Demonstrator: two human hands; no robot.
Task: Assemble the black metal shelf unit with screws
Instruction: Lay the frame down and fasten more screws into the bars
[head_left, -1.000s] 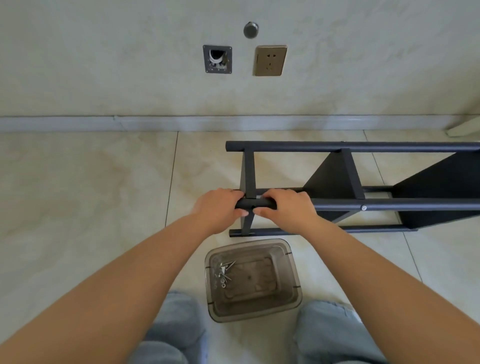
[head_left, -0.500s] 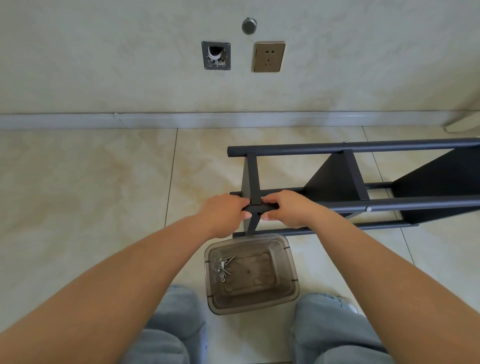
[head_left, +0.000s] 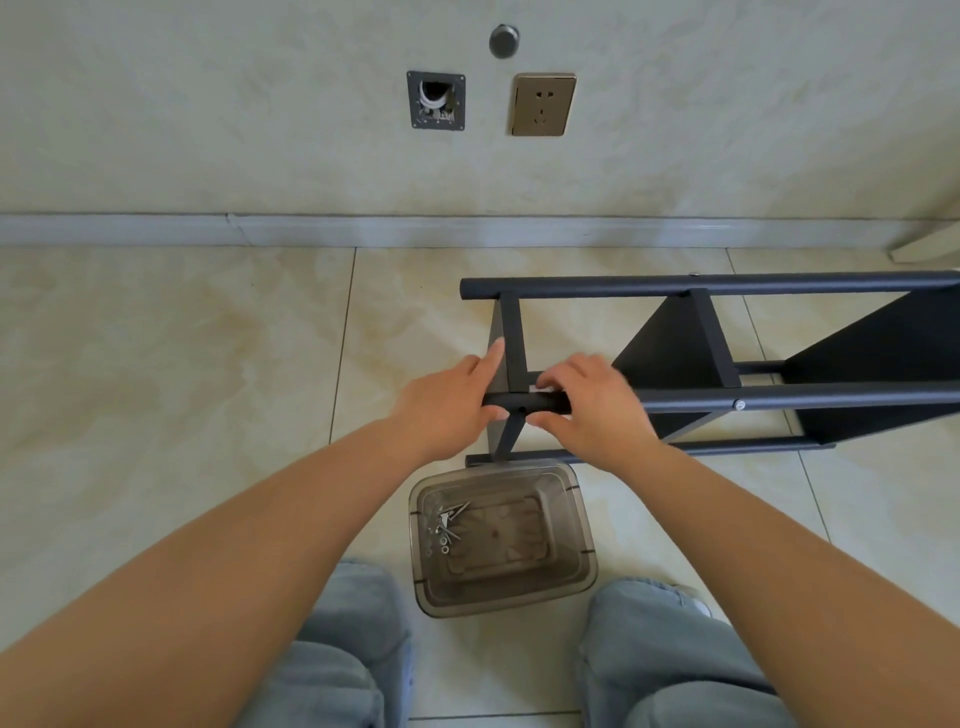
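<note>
Both hands at the near end of a black metal shelf unit (head_left: 675, 364) lying on its side on the tiled floor (head_left: 182, 364).

The left hand (head_left: 447, 405) sits at the end of the unit's near tube (head_left: 524, 401), forefinger stretched straight up beside the end crossbar, thumb tucked under the tube; whether it truly clamps the tube I cannot tell. The right hand (head_left: 592, 405) curls its fingers over the top of the same tube with the thumb beneath, gripping it just beside the crossbar. A screw head (head_left: 738, 405) shows further along the tube, away from the hands. Directly nearer the person than the tube end stands a smoky plastic tub (head_left: 576, 519) holding loose screws (head_left: 447, 525) and washers at its left side.
</note>
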